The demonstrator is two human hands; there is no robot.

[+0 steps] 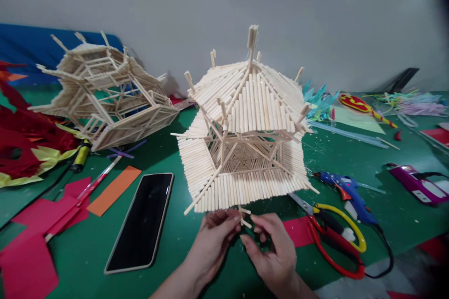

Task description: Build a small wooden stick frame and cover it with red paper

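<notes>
Small wooden sticks (246, 224), joined at an angle, are pinched between the thumb and fingers of my left hand (215, 236). My right hand (275, 247) is close by on the right, its thumb and forefinger apart. The forefinger's tip is by the free ends of the sticks; whether it touches them I cannot tell. Just beyond both hands stands a pavilion model (242, 191) built of thin wooden sticks, with a pointed upper roof and a wide lower roof. Part of the held sticks is hidden by my left fingers.
Right of my hands lie scissors (338, 238) and a blue glue gun (351, 191) with its cord. A phone (140, 224), an orange paper strip (114, 190) and red paper (30, 261) are on the left. A second stick model (136, 124) leans behind. A purple tool (417, 184) sits far right.
</notes>
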